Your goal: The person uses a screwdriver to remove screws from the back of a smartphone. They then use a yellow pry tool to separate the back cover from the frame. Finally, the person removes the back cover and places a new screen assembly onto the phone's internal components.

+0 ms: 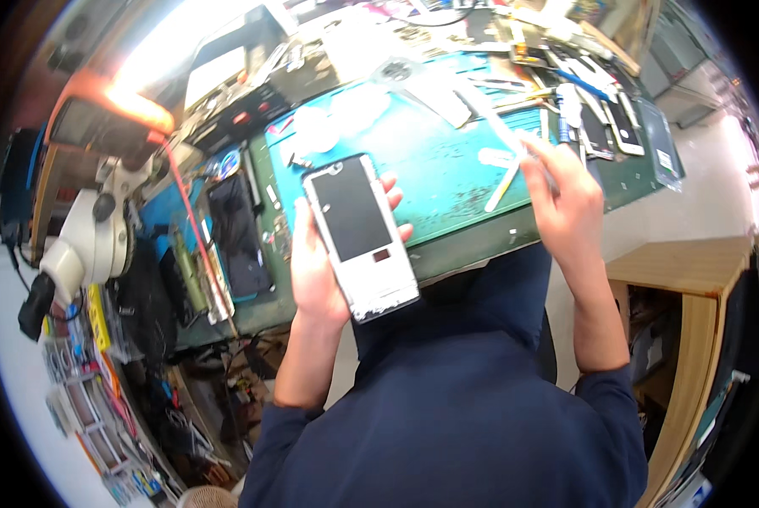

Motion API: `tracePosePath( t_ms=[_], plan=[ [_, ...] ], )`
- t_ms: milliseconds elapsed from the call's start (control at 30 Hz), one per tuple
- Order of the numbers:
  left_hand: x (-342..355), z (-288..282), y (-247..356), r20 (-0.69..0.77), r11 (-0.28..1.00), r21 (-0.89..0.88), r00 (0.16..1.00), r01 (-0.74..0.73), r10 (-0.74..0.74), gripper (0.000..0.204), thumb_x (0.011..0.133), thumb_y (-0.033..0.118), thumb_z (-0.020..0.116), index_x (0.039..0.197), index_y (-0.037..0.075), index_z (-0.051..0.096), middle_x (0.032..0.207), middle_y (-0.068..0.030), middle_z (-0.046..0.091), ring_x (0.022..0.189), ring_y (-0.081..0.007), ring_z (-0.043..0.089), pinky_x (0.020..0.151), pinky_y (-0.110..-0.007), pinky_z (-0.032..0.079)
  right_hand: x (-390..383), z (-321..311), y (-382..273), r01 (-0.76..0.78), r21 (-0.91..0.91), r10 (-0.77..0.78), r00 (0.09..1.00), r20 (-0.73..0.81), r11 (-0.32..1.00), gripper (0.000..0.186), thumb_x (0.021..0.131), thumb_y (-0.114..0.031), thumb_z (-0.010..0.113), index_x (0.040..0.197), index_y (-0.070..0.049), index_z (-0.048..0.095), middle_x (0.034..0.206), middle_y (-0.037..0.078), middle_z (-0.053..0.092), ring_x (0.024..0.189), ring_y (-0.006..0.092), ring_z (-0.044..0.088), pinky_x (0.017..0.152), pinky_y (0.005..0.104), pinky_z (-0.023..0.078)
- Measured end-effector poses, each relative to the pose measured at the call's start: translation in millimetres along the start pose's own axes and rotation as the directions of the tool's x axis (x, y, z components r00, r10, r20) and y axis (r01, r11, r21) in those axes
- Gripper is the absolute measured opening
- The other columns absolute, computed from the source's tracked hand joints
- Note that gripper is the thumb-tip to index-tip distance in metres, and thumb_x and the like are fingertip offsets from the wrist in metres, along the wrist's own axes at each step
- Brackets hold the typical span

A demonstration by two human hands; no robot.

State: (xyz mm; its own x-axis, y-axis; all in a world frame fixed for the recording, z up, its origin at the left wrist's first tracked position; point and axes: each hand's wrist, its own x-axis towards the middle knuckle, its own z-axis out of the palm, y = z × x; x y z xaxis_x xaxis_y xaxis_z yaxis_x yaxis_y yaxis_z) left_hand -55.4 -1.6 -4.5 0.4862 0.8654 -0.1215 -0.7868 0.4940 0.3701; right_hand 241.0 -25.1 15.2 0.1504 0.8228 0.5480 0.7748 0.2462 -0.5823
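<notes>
My left hand [316, 284] grips an opened mobile phone [379, 284] from beneath, with several fingertips curled round its right edge. A dark rectangular panel [354, 216] fills its upper part, and the lower part is pale with a small dark square. Over the right side of the mat, my right hand [570, 203] is closed at the fingertips on a long pale stick-like tool [494, 121], blurred by glare. Just below those fingers a thin white-and-yellow stick [502, 187] lies on the teal mat [447, 212].
Several hand tools [583, 80] and phones [625, 135] crowd the back right. A dark phone-like slab [237, 233] lies at left, near a white microscope-like stand [87, 237] and red cable [180, 178]. A bright lamp [113, 102] glares at upper left. A wooden cabinet [684, 262] stands right.
</notes>
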Motion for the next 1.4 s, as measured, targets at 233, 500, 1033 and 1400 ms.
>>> tracePosePath(
  t_ms=[233,500,1033,1400],
  plan=[
    [2,20,3,0.055,0.983,-0.090,0.987,0.158,-0.154,0.071,0.120,0.051,0.024,0.167,-0.001,0.037,0.170,-0.0289,0.040,0.148,-0.0425,0.054,0.120,-0.063,0.048,-17,23,-46,0.302,0.152,-0.336,0.887,0.316,0.941,0.040,0.095,-0.003,0.075,0.133,-0.015,0.076,0.081,0.004,0.057,0.066,0.0216,0.064,0.057,0.0348,0.053],
    [6,21,21,0.091,0.999,-0.015,0.995,0.040,-0.038,0.071,0.119,0.048,0.022,0.169,-0.001,0.033,0.172,-0.0285,0.039,0.153,-0.0412,0.049,0.120,-0.064,0.047,-8,9,-40,0.352,0.393,-0.462,0.855,0.235,0.850,0.039,0.092,-0.007,0.078,0.129,-0.018,0.079,0.078,0.001,0.058,0.058,0.0178,0.061,0.051,0.0334,0.053],
    [9,15,27,0.239,0.841,-0.008,0.815,-0.542,0.528,0.079,0.115,0.066,0.032,0.168,0.008,0.038,0.171,-0.0170,0.043,0.150,-0.0310,0.050,0.118,-0.058,0.048,-85,34,-44,0.224,0.416,-0.360,0.889,0.283,0.881,0.052,0.084,0.004,0.080,0.135,-0.007,0.078,0.079,0.003,0.064,0.064,0.0201,0.062,0.055,0.0315,0.052],
    [4,21,23,0.200,0.787,0.045,0.778,-0.615,0.596,0.077,0.114,0.066,0.033,0.167,0.011,0.040,0.171,-0.0169,0.043,0.152,-0.0312,0.048,0.117,-0.060,0.049,-73,21,-42,0.150,0.470,-0.304,0.913,0.271,0.870,0.048,0.085,0.001,0.080,0.132,-0.009,0.079,0.083,0.004,0.068,0.062,0.0187,0.064,0.052,0.0315,0.051]
  ],
)
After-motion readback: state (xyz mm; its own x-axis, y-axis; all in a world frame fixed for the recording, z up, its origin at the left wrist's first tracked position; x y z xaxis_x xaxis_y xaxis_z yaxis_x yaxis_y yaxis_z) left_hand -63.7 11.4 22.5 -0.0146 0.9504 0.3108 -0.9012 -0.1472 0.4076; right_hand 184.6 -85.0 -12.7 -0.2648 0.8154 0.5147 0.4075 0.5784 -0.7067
